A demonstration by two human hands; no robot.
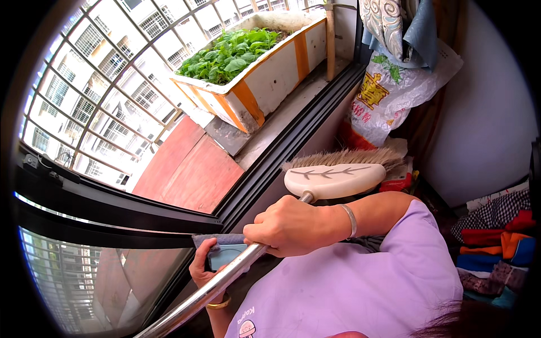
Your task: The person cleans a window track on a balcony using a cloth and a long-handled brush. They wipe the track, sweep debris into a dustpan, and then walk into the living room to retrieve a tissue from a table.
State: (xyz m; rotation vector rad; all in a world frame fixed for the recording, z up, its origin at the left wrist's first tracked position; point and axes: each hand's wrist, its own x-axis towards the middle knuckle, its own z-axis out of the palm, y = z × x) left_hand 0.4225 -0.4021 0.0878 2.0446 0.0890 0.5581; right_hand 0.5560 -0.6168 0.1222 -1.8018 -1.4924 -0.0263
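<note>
In the head view, my right hand (283,228) is closed around the metal pole (211,285) of a broom, just below its head. The pole slants down to the lower left. The broom's cream plastic head (334,179) has a branch pattern, and its tan bristles (346,157) point away from me. My left hand (205,262), wearing a gold bangle, grips a light-blue plastic block with a grey fabric-like pad (226,249), beside the end of a dark window frame. The pole passes in front of part of the left hand and block.
Beyond the black window track (291,143), a foam planter (274,76) of leafy green plants stands on the ledge, beside a reddish board (190,164) and metal window bars (114,80). A printed plastic bag (380,105) and hanging cloth (397,34) are upper right; folded clothes (494,249) lie right.
</note>
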